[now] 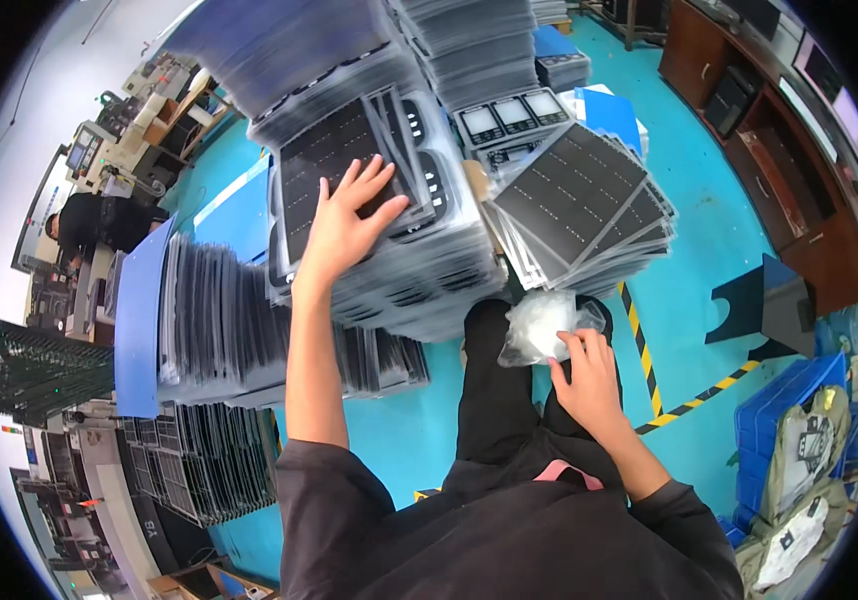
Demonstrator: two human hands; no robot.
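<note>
My left hand (341,228) lies with fingers spread on a black printed sheet (314,150), at the top of a tall stack of clear-edged plastic sheets (399,285). My right hand (594,388) is at my lap, its fingertips closed on a crumpled clear plastic bag (524,330) with something white inside. What the white contents are cannot be made out. Just beyond the bag, a fanned pile of black panel sheets (579,195) lies at uneven angles, beside sheets with pale rectangular windows (511,112).
More sheet stacks (474,50) rise at the back. Upright sheets (214,320) stand at left behind a blue board (144,320). Striped tape (641,350) marks the blue floor. At right are a blue crate (784,410) and a brown desk (829,250). Another person (104,220) bends over far left.
</note>
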